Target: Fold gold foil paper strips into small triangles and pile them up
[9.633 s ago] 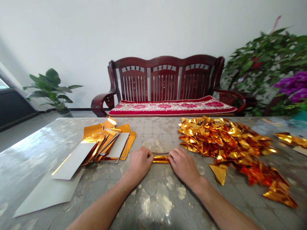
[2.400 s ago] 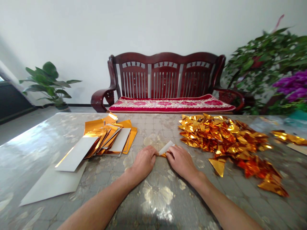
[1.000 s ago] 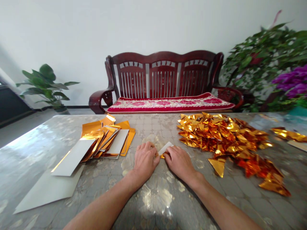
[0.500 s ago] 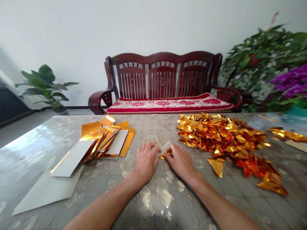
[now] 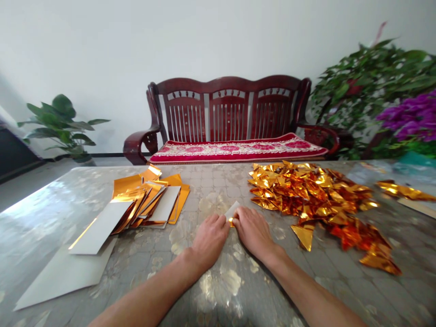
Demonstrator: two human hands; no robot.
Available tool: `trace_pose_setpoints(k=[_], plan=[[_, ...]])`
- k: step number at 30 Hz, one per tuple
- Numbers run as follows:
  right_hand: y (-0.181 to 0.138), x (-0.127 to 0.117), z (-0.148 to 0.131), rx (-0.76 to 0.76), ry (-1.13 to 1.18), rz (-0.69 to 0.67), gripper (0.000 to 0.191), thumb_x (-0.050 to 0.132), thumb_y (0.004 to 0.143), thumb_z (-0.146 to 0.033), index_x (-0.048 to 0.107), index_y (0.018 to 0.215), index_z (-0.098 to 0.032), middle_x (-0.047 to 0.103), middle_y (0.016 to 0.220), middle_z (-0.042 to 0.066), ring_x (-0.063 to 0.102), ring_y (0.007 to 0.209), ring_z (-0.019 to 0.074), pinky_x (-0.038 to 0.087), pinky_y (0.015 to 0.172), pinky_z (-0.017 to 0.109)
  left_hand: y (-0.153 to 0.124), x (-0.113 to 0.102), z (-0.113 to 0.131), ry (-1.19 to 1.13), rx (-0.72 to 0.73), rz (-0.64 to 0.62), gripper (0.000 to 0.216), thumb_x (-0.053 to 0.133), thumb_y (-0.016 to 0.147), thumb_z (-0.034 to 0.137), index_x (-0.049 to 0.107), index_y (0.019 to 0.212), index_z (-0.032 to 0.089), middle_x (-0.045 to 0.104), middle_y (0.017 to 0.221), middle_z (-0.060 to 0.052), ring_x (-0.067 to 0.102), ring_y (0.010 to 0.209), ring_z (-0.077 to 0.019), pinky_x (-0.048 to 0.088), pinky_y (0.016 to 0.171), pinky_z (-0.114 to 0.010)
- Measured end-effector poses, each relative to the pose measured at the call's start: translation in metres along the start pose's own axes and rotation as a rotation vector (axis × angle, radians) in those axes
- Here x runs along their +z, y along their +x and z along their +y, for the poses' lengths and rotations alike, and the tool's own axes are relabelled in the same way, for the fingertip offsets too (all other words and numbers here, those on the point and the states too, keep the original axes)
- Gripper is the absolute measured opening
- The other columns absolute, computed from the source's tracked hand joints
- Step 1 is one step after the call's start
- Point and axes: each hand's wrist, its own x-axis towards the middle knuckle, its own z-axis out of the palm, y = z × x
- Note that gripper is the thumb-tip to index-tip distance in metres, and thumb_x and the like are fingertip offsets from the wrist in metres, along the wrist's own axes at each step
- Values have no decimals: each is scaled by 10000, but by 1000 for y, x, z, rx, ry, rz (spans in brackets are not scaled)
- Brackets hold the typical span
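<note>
Between my hands, on the table, is a small sheet of gold foil paper (image 5: 231, 210); its white backing faces up and a bit of gold shows near the fingertips. My left hand (image 5: 211, 236) is closed on the paper's left side, fingers bent and pressed together. On the other side my right hand (image 5: 252, 230) pinches the paper between thumb and fingers. Part of the sheet is hidden under both hands. To the left lies a loose stack of gold foil sheets (image 5: 145, 200), some white side up. A heap of folded gold foil pieces (image 5: 306, 190) spreads on the right.
A large white sheet (image 5: 64, 277) lies at the table's left. Clear plastic (image 5: 369, 170) and more gold foil (image 5: 405, 190) are at the far right. Behind the patterned table (image 5: 143, 272) stands a wooden bench (image 5: 228, 109), with potted plants either side.
My left fingers have drawn closer together and come down nearer the table. More gold shows at my right fingertips. The whole view has shifted slightly.
</note>
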Motion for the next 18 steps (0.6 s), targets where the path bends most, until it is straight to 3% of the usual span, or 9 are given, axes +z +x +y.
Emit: trace_pose_setpoints(k=[7,13,18], plan=[[1,0,7,-40,-73,22,114,485,956,-221,596,929,-210,645,954,52,570,907,219,348,775,322,-8,-4,3,44,71,15,95,510,937,167,602,947,188,606,921,-58,543,884,-227,440,762,-355],[-12,-3,12,-94,52,47,132,508,930,-200,617,858,-216,635,908,31,568,878,184,360,765,282,-5,-9,-1,-32,74,-2,176,477,970,220,617,862,208,612,859,-34,558,834,-195,436,727,-313],[-17,-7,13,-168,173,37,169,510,886,-135,655,858,-217,642,894,24,568,892,169,366,767,256,12,-12,-7,-54,166,-88,129,503,947,155,623,916,190,637,952,-44,580,887,-186,451,754,-281]])
